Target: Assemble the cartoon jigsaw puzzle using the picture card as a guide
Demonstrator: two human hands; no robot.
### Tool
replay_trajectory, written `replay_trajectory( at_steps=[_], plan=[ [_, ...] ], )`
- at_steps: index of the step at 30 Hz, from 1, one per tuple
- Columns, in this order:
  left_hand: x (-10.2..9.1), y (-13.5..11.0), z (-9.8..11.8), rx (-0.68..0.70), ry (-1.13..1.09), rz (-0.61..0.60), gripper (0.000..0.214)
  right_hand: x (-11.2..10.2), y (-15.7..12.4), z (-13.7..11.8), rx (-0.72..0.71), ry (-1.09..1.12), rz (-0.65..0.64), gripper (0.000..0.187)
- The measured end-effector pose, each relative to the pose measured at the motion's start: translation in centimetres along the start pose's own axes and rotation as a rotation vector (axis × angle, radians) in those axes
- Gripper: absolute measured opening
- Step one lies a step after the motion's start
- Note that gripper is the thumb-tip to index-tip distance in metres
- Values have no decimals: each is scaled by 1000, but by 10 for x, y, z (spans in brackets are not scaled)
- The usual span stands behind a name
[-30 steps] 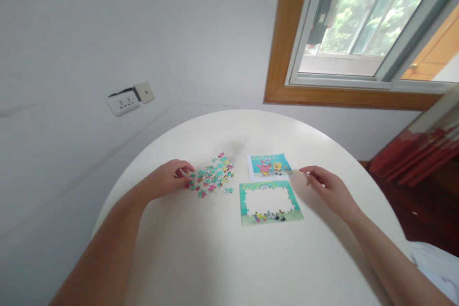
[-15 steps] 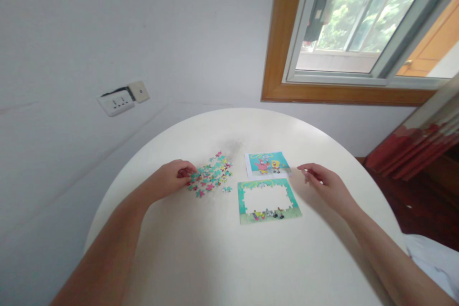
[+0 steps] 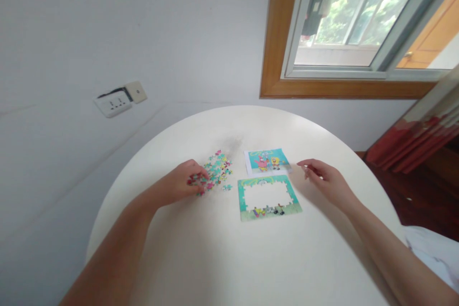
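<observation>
Loose jigsaw puzzle pieces point(image 3: 217, 169) in teal, pink and yellow lie in a heap left of the table's middle. Over the heap's left side is my left hand point(image 3: 190, 179), its thumb and fingers apart around some of the pieces. My right hand point(image 3: 321, 179) hovers with curled, parted fingers and holds nothing, just right of a picture sheet point(image 3: 268, 161) showing a pink starfish and a yellow sponge character. Nearer to me than the sheet lies a puzzle frame point(image 3: 244, 213) with a teal and green border and a bare white middle.
Everything lies on a round white table point(image 3: 215, 258). A wall with a socket point(image 3: 114, 103) stands behind at left, a wood-framed window point(image 3: 270, 88) at right. A red and white curtain point(image 3: 401, 148) hangs at far right.
My left hand has moved right and farther over the puzzle pieces, with its fingers spreading. The right hand stays by the picture sheet. The view has shifted slightly.
</observation>
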State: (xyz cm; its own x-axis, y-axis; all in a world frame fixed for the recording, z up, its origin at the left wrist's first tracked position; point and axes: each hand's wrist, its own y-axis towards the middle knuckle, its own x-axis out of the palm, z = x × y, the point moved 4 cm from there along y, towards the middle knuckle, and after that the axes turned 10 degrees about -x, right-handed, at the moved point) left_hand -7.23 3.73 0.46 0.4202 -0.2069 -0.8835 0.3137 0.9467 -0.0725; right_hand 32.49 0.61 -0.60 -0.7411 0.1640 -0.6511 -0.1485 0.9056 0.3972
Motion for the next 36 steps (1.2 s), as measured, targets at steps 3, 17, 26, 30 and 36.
replay_trajectory(
  at_steps=[3, 17, 26, 30, 36],
  plan=[
    [7, -1, 14, 59, 23, -46, 27, 0, 0, -1, -9, -4, -3, 31],
    [12, 1, 24, 74, 62, -16, 24, 2, 0, -3, 3, 8, -23, 31],
    [-5, -3, 12, 16, -56, 60, 30, 2, 0, -2, 3, -13, -22, 31],
    [3, -3, 24, 56, -28, 2, 27, 3, 0, -2, 2, -6, -31, 30],
    [15, -4, 42, 141, 60, -28, 25, 4, -1, 1, 10, 12, -30, 31]
  ],
)
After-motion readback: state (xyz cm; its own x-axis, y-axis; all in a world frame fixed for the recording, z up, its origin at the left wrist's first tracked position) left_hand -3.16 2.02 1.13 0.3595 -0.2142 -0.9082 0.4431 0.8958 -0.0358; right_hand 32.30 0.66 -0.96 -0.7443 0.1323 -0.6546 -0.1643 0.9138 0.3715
